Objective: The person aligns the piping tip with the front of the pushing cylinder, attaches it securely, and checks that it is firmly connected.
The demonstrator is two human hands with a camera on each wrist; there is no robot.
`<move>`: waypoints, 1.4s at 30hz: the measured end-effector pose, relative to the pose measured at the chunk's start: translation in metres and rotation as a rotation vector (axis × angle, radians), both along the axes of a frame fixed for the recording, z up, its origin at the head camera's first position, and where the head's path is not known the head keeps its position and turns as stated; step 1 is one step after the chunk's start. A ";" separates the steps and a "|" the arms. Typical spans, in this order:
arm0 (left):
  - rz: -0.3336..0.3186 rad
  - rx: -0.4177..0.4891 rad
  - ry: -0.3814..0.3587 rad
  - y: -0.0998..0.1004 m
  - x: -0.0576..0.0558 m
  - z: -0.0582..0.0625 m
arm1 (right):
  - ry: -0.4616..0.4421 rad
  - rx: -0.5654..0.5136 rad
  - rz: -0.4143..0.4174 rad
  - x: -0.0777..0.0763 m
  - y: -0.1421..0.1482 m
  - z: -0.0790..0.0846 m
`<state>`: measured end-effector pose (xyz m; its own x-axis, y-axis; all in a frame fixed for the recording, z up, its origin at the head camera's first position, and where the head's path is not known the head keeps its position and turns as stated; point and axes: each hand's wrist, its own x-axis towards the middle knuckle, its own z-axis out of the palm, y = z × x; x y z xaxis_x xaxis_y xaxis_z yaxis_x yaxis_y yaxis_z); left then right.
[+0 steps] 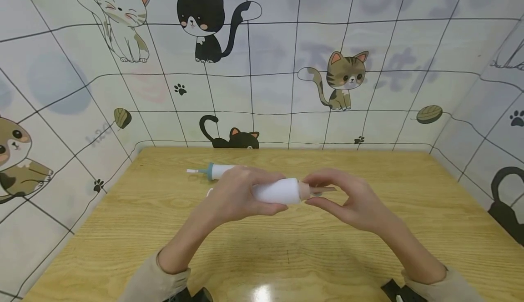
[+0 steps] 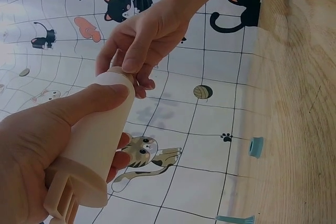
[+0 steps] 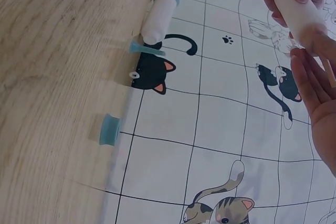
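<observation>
My left hand grips a white syringe-like tube across its middle, thumb along the side. A beige handle sticks out of the tube's near end in the left wrist view. At the other end is a beige collar with a slim beige nozzle pointing right. My right hand pinches that collar end between thumb and fingers, partly covering the nozzle. The tube is held nearly level above the wooden table.
A second white tube with a teal collar lies behind my left hand. In the right wrist view, a teal nozzle, a small white ring and a teal ring-shaped piece are on the table. Cat-printed sheeting rises behind.
</observation>
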<state>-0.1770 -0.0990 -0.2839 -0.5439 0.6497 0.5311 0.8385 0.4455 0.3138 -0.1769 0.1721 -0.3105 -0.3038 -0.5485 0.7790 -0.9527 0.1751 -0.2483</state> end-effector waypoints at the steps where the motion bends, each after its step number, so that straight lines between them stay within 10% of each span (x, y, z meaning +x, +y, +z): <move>1: -0.004 -0.001 0.001 0.000 0.000 0.000 | 0.004 -0.005 0.016 -0.001 0.000 0.000; 16: 0.005 -0.010 0.004 0.005 0.001 -0.005 | -0.208 0.073 -0.076 0.003 0.004 -0.006; 42: 0.014 -0.040 0.025 0.007 -0.001 -0.010 | -0.160 0.077 -0.047 0.002 0.005 0.001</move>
